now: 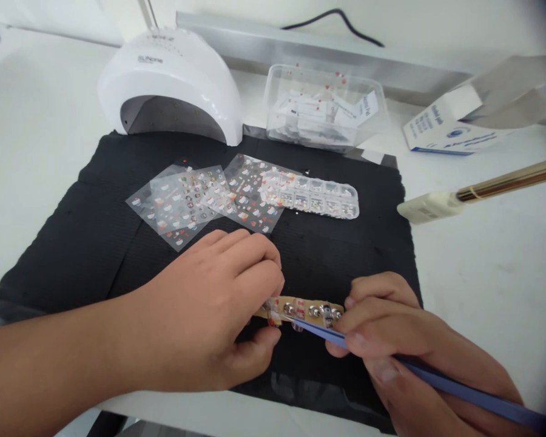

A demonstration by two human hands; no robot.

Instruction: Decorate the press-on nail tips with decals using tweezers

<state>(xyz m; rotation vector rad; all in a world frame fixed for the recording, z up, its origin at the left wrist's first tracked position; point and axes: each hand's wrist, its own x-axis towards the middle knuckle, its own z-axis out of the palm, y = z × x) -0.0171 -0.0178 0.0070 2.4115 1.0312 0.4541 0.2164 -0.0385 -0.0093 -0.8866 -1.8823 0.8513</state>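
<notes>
At the lower centre of the frame, on the near part of a black mat [95, 243], a wooden stick [300, 308] carrying a row of small decorated nail tips lies with its long axis running left to right, nearly level, its right end just slightly lower. The left hand [209, 315] covers the stick's left end, fingers curled down over it and thumb tucked beneath, pinching it. The right hand [391, 331] meets the stick's right end and grips blue tweezers [437, 379], fingers closed around them; the tweezers slant from the lower right corner up and leftward, their tip pointing at the nail tips near the stick's left end. Farther up the mat lie clear sticker sheets [186, 203] and a clear compartment box [313, 195] of tiny pieces. Beyond the mat stand a white nail lamp [173, 79] at upper left and a clear plastic tub [323, 106] at upper centre.
</notes>
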